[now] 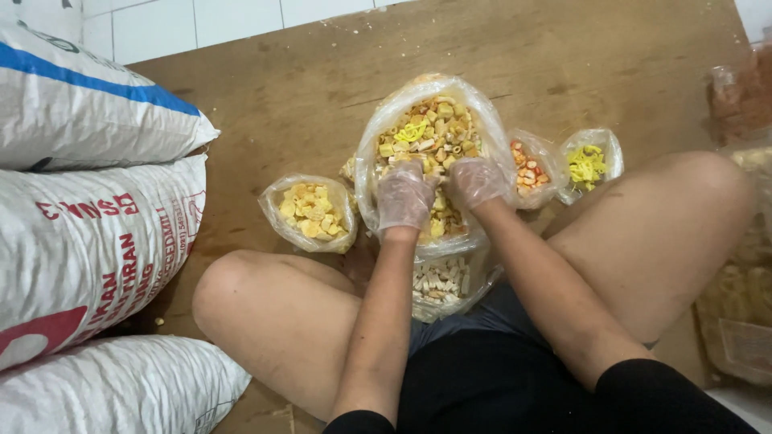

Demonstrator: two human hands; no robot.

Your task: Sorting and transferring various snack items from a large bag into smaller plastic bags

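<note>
Left of the big clear bag (474, 120), 3 woven sacks (88, 241) lie stacked against the edge of the brown floor board (281, 88), cut off by the frame. Nearer the big bag, on its left, a small open bag of pale yellow crackers (310, 210) sits within easy reach. The big bag stands between the person's knees, mouth rolled open, full of mixed crackers. Both gloved hands are in it: the left hand (404, 195) curls loosely on the pile, the right hand (474, 182) beside it is half closed; whether either grips pieces I cannot tell. Below it, a bag of white sticks (438, 281) is partly hidden by the forearms. To its right sit 2 small bags, orange pieces (527, 170) and yellow curls (589, 161). More bags far right are blurred.
</note>
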